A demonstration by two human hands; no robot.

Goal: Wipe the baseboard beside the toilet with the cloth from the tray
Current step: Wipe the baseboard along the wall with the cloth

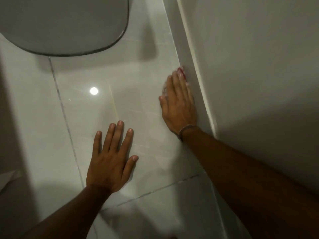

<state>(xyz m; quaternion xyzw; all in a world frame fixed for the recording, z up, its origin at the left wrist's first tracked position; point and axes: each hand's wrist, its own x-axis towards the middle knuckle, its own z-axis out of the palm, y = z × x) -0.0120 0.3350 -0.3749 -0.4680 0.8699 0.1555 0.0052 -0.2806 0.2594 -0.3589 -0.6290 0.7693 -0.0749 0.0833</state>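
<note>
My right hand [178, 102] lies flat against the pale baseboard [187, 54] on the right, pressing a cloth [182, 70] onto it. Only a pink-red edge of the cloth shows past my fingertips, with a whitish bit under the palm's left side; the remainder is hidden by the hand. A thin band circles that wrist. My left hand [110, 157] rests palm down, fingers spread, on the glossy floor tile [129, 87], holding nothing. The toilet [63, 25] fills the upper left. No tray is in view.
The wall [259, 66] rises above the baseboard on the right. Dark grout lines [63, 111] cross the tile floor, which reflects a ceiling light [93, 90]. A dim shadowed surface runs down the left edge.
</note>
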